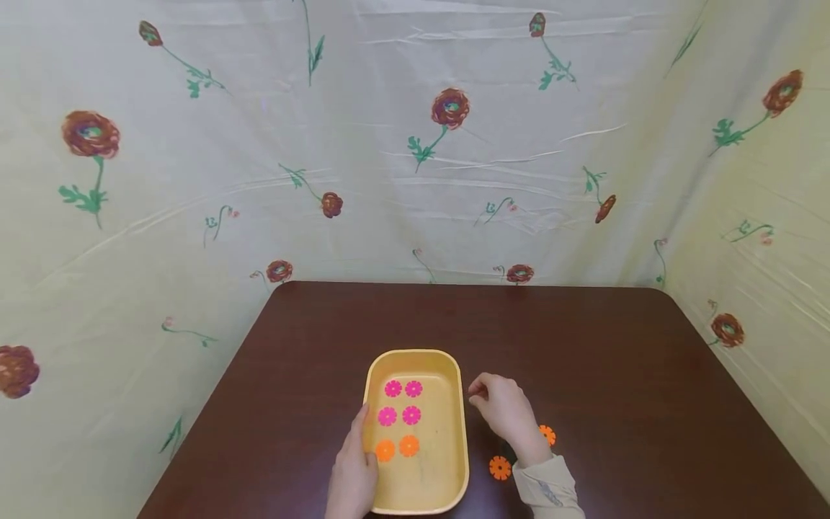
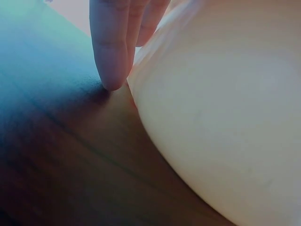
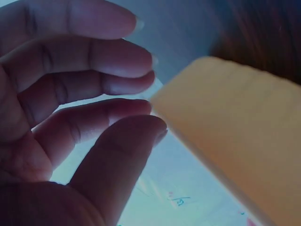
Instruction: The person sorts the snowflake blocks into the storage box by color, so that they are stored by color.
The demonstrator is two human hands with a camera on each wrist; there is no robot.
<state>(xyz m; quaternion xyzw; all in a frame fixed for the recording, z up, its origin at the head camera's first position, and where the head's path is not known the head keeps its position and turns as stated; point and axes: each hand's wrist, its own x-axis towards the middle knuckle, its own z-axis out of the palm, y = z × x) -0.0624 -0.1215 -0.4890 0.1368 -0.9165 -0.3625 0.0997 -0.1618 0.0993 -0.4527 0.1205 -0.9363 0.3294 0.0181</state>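
Note:
A yellow tray (image 1: 464,432) lies on the brown table (image 1: 583,346), near its front edge. Inside it are several pink flower discs (image 1: 393,388) in two rows and two orange flower discs (image 1: 408,445) below them. My left hand (image 1: 355,468) rests against the tray's left wall with straight fingers; in the left wrist view one fingertip (image 2: 113,70) touches the table beside the tray wall (image 2: 221,117). My right hand (image 1: 502,407) hovers just right of the tray with loosely curled fingers (image 3: 117,77); nothing shows between them, and the tray rim (image 3: 235,122) is close by.
Two more orange flower discs lie on the table by my right wrist, one (image 1: 500,468) to its left and one (image 1: 547,435) to its right. A cream cloth with printed red flowers (image 1: 450,108) hangs behind and beside the table.

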